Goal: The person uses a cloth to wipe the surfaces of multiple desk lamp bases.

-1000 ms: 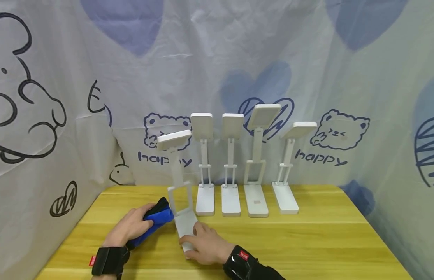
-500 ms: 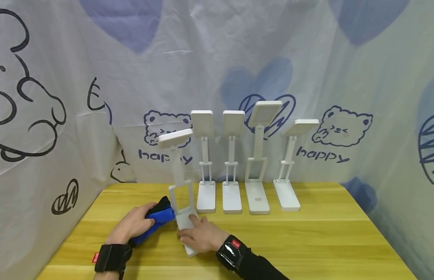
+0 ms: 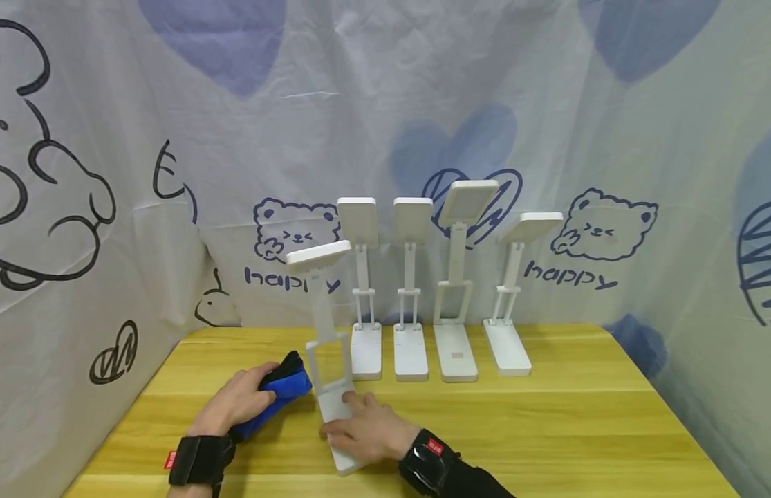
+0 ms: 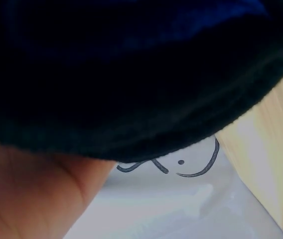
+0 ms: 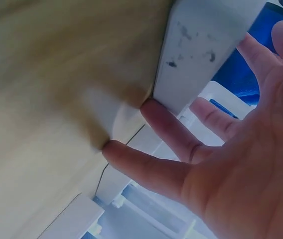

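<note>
My left hand (image 3: 236, 401) grips a folded blue cloth (image 3: 287, 387) with black parts, close to the table's left side. In the left wrist view the dark cloth (image 4: 141, 94) fills the top, with part of my palm (image 4: 37, 194) below it. A white folding desk lamp (image 3: 323, 321) stands just right of the cloth, its stem leaning and its head tilted. My right hand (image 3: 373, 429) holds this lamp's base across its width. Seen from the right wrist, two fingertips reach the tabletop beside the lamp base (image 5: 201, 45), which has dark smudges on its side.
Several more white desk lamps stand in a row behind, including one lamp (image 3: 365, 297) near the held lamp and another lamp (image 3: 512, 304) at the right end. They share a wood-grain table (image 3: 547, 429). A printed curtain (image 3: 373, 83) encloses the back and sides.
The held lamp and my right hand have shifted slightly toward me and to the right over the last half second. My left hand stays in place with the cloth.
</note>
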`<state>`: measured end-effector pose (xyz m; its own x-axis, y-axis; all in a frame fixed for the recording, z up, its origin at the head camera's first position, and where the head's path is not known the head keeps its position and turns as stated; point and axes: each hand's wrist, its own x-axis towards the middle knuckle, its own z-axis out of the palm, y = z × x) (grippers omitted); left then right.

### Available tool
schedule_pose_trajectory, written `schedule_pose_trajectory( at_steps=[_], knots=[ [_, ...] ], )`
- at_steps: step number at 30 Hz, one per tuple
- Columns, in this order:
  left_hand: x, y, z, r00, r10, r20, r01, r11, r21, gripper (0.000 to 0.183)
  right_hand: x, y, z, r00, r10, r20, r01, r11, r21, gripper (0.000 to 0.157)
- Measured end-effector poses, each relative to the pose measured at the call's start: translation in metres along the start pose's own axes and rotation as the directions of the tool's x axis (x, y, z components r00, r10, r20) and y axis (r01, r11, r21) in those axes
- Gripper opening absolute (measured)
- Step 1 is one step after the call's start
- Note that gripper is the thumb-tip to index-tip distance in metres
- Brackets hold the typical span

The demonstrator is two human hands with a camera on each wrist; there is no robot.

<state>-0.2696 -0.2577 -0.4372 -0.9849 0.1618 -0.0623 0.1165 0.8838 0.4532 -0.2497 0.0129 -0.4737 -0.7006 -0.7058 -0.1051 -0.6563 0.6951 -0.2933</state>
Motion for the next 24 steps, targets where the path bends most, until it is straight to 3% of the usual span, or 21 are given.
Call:
schedule_pose_trajectory(
  at_steps=[12,24],
  knots=[
    [0.003,0.005,0.003,1.0,0.005,0.011,-0.006,1.0,0.02,0.058,-0.03,0.009,0.0,0.999,-0.026,-0.046,0.026,1.0,-0.01,0.038],
    [0.005,0.015,0.015,1.0,0.007,0.026,-0.008,0.999,0.043,0.056,-0.043,0.016,0.0,0.998,0.037,-0.05,-0.035,0.998,0.045,0.035]
  ],
)
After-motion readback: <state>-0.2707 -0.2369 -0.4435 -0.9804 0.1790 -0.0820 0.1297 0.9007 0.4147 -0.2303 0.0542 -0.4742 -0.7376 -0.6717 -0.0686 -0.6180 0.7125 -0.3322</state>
